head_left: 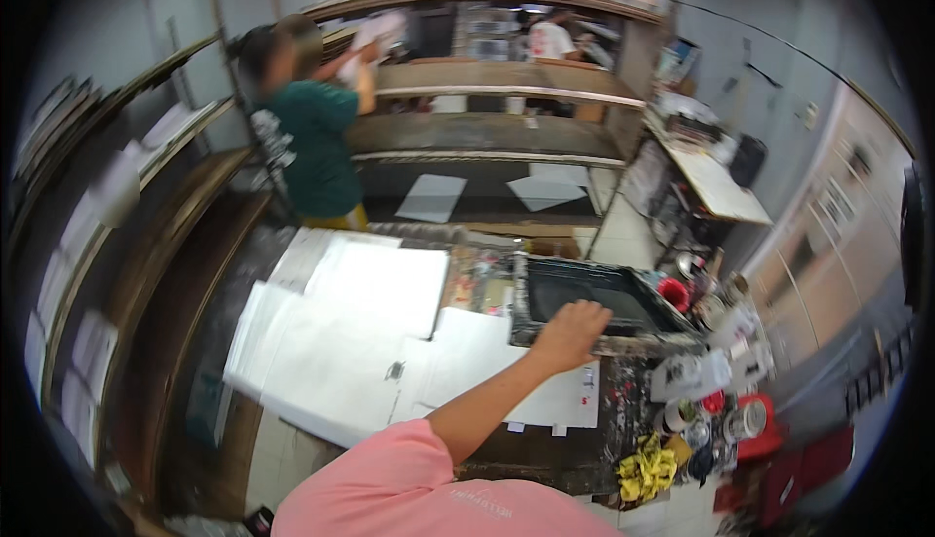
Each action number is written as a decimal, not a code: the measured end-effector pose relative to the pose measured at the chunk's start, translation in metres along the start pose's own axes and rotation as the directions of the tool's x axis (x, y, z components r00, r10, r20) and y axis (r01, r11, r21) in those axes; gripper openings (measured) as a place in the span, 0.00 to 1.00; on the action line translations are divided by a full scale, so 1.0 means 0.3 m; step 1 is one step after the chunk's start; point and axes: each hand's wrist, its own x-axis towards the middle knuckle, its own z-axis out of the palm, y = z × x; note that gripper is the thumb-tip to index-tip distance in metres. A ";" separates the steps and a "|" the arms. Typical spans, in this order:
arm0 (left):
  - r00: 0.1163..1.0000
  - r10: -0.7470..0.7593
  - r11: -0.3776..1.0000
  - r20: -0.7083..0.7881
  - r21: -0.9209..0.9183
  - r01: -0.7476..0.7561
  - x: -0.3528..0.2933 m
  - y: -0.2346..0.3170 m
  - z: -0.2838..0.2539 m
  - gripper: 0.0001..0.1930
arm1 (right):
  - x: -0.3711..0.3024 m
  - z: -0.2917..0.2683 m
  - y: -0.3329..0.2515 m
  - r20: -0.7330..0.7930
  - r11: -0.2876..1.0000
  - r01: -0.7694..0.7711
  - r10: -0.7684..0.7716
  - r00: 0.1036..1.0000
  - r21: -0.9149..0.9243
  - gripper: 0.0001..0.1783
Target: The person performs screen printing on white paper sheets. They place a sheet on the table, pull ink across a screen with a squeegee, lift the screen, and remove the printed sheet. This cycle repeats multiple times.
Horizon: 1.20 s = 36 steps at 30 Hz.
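Note:
My left hand (573, 334) reaches across from a pink sleeve, with its fingers curled over the near edge of a screen-printing frame (623, 344). The frame has dark, ink-stained wooden sides around a dark mesh (582, 292); it lies on the worktable at the right. Under and beside my forearm are white paper sheets (555, 403), one bearing small red marks near its right end. Further left lie large stacked white sheets (326, 362), one with a small dark print. My right hand is out of view.
Right of the frame stand a red container (672, 293), jars and tubs (745, 420), and a crumpled yellow cloth (647, 469). Wooden shelves (487, 133) rise behind the table and along the left. A person in a green shirt (314, 138) stands far left, holding paper.

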 end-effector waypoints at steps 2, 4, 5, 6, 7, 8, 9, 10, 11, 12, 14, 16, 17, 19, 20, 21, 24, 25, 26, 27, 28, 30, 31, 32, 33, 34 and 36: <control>1.000 -0.026 1.000 -0.006 0.010 0.026 -0.008 0.018 0.011 0.41 | -0.016 -0.040 -0.116 0.012 0.998 0.060 -0.060 0.998 -0.014 0.19; 0.999 -0.052 0.998 0.001 0.028 0.052 -0.031 0.007 -0.002 0.41 | -0.014 -0.039 -0.228 0.044 0.989 0.142 -0.140 0.989 -0.029 0.19; 0.998 -0.055 0.998 -0.037 0.036 0.057 -0.042 -0.003 0.004 0.40 | -0.011 -0.038 -0.278 0.061 0.984 0.178 -0.176 0.983 -0.032 0.19; 0.997 -0.060 0.998 -0.040 0.033 0.062 -0.044 -0.007 -0.001 0.40 | -0.013 -0.032 -0.312 0.073 0.978 0.205 -0.202 0.977 -0.035 0.19; 0.997 -0.063 0.998 -0.042 0.028 0.064 -0.044 -0.007 -0.006 0.40 | -0.016 -0.032 -0.336 0.087 0.973 0.226 -0.222 0.971 -0.040 0.19; 0.997 -0.059 0.998 -0.045 0.027 0.060 -0.043 -0.011 -0.011 0.39 | -0.020 -0.020 -0.369 0.098 0.969 0.242 -0.237 0.966 -0.040 0.19; 0.997 -0.059 0.998 -0.045 0.021 0.060 -0.041 -0.010 -0.006 0.39 | -0.029 -0.014 -0.386 0.110 0.966 0.257 -0.251 0.962 -0.043 0.19; 0.997 -0.061 0.998 -0.044 0.015 0.061 -0.039 -0.005 0.003 0.39 | -0.032 -0.021 -0.397 0.119 0.962 0.267 -0.260 0.958 -0.050 0.19; 0.997 -0.061 0.998 -0.043 0.013 0.062 -0.035 -0.005 0.005 0.39 | -0.035 -0.022 -0.403 0.124 0.960 0.275 -0.268 0.956 -0.050 0.19; 0.998 -0.060 0.998 -0.036 0.022 0.061 -0.032 -0.007 0.004 0.39 | -0.037 -0.022 -0.411 0.131 0.957 0.283 -0.274 0.953 -0.056 0.19; 0.998 -0.061 0.998 -0.019 0.034 0.062 -0.029 -0.003 0.004 0.39 | -0.042 -0.018 -0.425 0.145 0.952 0.300 -0.289 0.946 -0.062 0.19; 0.996 -0.046 0.997 -0.078 0.054 0.050 -0.037 -0.004 0.022 0.40 | -0.045 -0.015 -0.438 0.163 0.945 0.321 -0.306 0.938 -0.070 0.19; 0.994 -0.032 0.997 -0.109 0.068 0.040 -0.037 -0.007 0.026 0.40 | -0.043 -0.020 -0.440 0.166 0.941 0.330 -0.315 0.934 -0.072 0.20; 0.994 -0.043 0.997 -0.104 0.065 0.050 -0.040 -0.012 0.031 0.40 | -0.046 -0.014 -0.452 0.177 0.936 0.345 -0.329 0.928 -0.070 0.20; 0.994 -0.047 0.997 -0.100 0.061 0.053 -0.040 -0.009 0.034 0.40 | -0.046 -0.015 -0.451 0.185 0.932 0.354 -0.336 0.924 -0.076 0.20; 0.995 -0.048 0.997 -0.089 0.064 0.054 -0.040 -0.006 0.035 0.40 | -0.048 -0.009 -0.457 0.193 0.929 0.362 -0.343 0.919 -0.074 0.20; 0.996 -0.050 0.997 -0.069 0.055 0.053 -0.039 -0.003 0.029 0.39 | -0.050 -0.002 -0.455 0.212 0.921 0.383 -0.360 0.909 -0.077 0.20; 0.996 -0.051 0.998 -0.069 0.039 0.054 -0.043 -0.003 0.027 0.39 | -0.050 0.001 -0.456 0.221 0.916 0.391 -0.366 0.904 -0.083 0.20; 0.996 -0.051 0.998 -0.071 0.024 0.052 -0.041 -0.003 0.023 0.38 | -0.048 0.008 -0.458 0.235 0.912 0.402 -0.374 0.897 -0.085 0.20; 0.997 -0.057 0.998 -0.061 0.022 0.058 -0.040 0.000 0.019 0.38 | -0.045 0.016 -0.462 0.247 0.906 0.414 -0.383 0.890 -0.088 0.20; 0.997 -0.064 0.998 -0.051 0.020 0.065 -0.041 0.006 0.017 0.38 | -0.046 0.023 -0.455 0.262 0.901 0.423 -0.388 0.884 -0.094 0.21; 0.996 -0.078 0.997 -0.041 0.025 0.079 -0.046 0.009 0.013 0.38 | -0.042 0.038 -0.447 0.306 0.883 0.454 -0.403 0.862 -0.115 0.21; 0.996 -0.082 0.996 -0.038 0.031 0.084 -0.051 0.012 0.015 0.38 | -0.038 0.047 -0.445 0.335 0.868 0.478 -0.415 0.846 -0.131 0.21; 0.996 -0.086 0.995 -0.038 0.039 0.088 -0.050 0.009 0.012 0.39 | -0.037 0.057 -0.442 0.376 0.845 0.514 -0.432 0.820 -0.150 0.21; 0.996 -0.083 0.996 -0.035 0.042 0.085 -0.049 0.011 0.015 0.39 | -0.025 0.061 -0.423 0.432 0.807 0.563 -0.450 0.782 -0.179 0.21; 0.996 -0.080 0.996 -0.032 0.045 0.081 -0.047 0.012 0.018 0.40 | -0.013 0.074 -0.415 0.512 0.740 0.642 -0.479 0.713 -0.201 0.21; 0.997 -0.059 0.998 -0.041 0.024 0.060 -0.043 0.020 0.031 0.40 | 0.067 0.109 -0.381 0.759 0.320 0.942 -0.587 0.282 -0.102 0.21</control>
